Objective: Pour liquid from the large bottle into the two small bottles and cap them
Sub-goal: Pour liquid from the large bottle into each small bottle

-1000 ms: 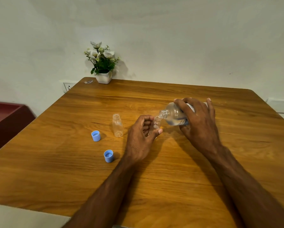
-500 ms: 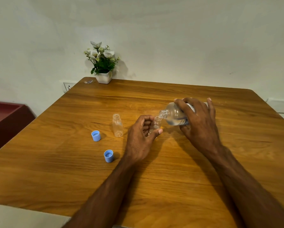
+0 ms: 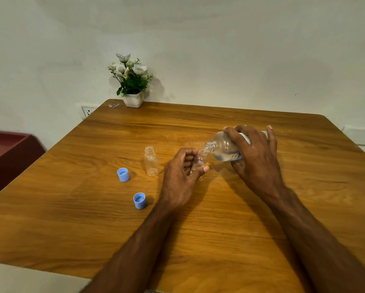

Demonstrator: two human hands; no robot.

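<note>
At the middle of the wooden tabletop (image 3: 198, 218), the right hand (image 3: 255, 157) holds the large bottle (image 3: 223, 148) tipped almost onto its side, its grip closed round the body so that the fingers cover most of the label. The bottle is clear plastic, uncapped, with a threaded neck pointing left and slightly down; clear liquid lies pooled along its lower side. Its mouth sits directly over, and just about touching, the open mouth of a small bottle (image 3: 200, 159). That small bottle is clear too, stands upright on the tabletop, and is steadied by the left hand (image 3: 181, 176), whose grip is curled round it with the thumb tip pressed at its front. Whether any liquid has gathered inside it cannot be told.

The second small bottle (image 3: 151, 161) stands upright, open and apart, just left of the left hand. Two blue caps lie further left, both with the open side up: one cap (image 3: 123, 174) near the second bottle, the other cap (image 3: 139, 200) nearer the person.

Compared with half a second ago, nothing has visibly shifted: both hands, the tilt of the large bottle and the loose caps are where they were.
</note>
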